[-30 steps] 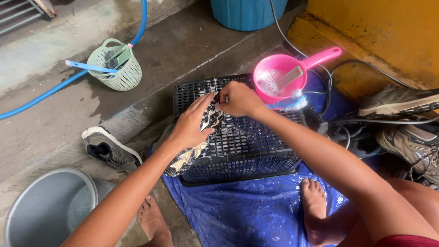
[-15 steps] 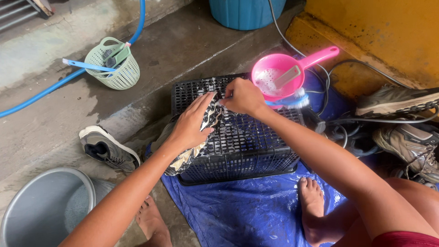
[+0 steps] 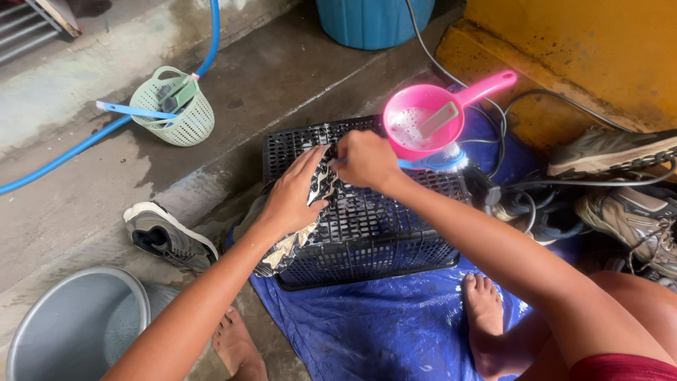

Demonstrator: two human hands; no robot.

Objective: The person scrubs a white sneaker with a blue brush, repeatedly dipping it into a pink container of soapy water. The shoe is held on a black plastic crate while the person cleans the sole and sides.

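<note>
The blue tarp (image 3: 381,324) covers the wet floor under the overturned black crate (image 3: 381,233), which I use as a scrubbing stand. My left hand (image 3: 293,197) presses the patterned shoe (image 3: 300,233) flat against the crate's left edge so it stays put. My right hand (image 3: 367,161) is clenched round a small brush (image 3: 441,164), working at the shoe's top.

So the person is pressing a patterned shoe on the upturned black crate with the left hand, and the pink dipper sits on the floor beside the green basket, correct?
Not quite. The head view shows the pink dipper at the far right corner of the black crate, well apart from the green basket. The rest holds: the left hand presses the patterned shoe on the crate.
</note>
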